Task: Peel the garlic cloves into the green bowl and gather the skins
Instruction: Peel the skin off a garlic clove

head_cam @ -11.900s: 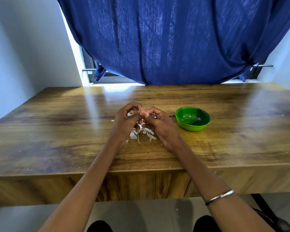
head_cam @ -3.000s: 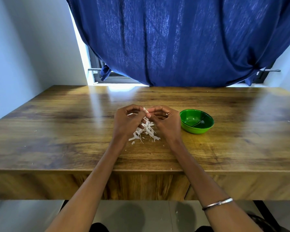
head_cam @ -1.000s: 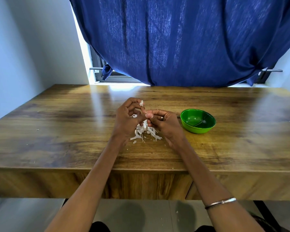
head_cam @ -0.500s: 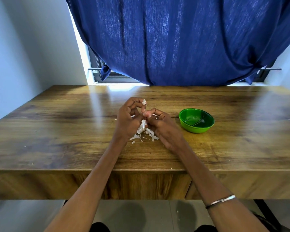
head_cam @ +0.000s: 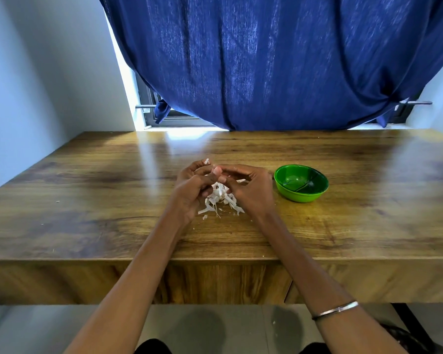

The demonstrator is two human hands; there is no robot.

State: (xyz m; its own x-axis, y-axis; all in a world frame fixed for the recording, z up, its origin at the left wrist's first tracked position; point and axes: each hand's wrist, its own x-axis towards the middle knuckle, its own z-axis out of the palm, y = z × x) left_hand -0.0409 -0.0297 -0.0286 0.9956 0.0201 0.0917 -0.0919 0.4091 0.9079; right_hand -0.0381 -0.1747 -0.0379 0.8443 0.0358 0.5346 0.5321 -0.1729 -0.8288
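A small garlic clove point(head_cam: 216, 172) is sitting pinched between the fingertips of both hands, mostly hidden. White papery garlic skins point(head_cam: 220, 200) are lying in a loose pile on the table just below and between the hands. The green bowl point(head_cam: 301, 183) is standing upright just right of the right hand.

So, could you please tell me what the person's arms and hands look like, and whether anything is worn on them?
Both forearms are bare, with no sleeves in view. The right wrist carries a thin silver bangle. The left hand and the right hand wear no gloves; I cannot tell here whether a finger ring is worn. Nothing shows on the left wrist.
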